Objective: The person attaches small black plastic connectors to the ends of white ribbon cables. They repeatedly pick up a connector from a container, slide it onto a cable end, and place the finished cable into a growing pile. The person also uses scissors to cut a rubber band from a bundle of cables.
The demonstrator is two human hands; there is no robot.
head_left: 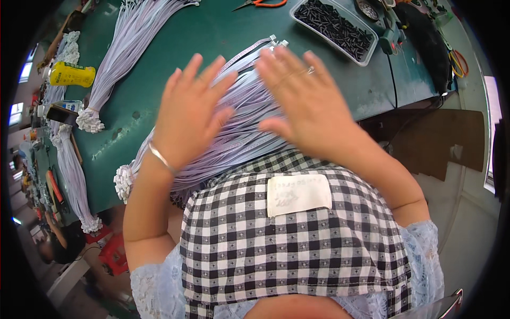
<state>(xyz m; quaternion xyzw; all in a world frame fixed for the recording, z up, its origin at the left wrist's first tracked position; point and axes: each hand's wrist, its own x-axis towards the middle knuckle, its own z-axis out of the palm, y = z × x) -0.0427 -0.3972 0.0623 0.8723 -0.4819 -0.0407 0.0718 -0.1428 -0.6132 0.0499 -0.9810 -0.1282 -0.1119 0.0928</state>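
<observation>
White-connector ribbon-cable bundle: lying left of clear plastic tray. Left hand, right hand: palms down over bundle, fingers spread; cable contact cannot be determined.

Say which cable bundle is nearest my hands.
The cable bundle nearest your checked apron, beneath your left hand and right hand; other bundles lie farther left.

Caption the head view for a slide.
Left hand and right hand spread over pale cables at a green table, black parts nearby.
</observation>
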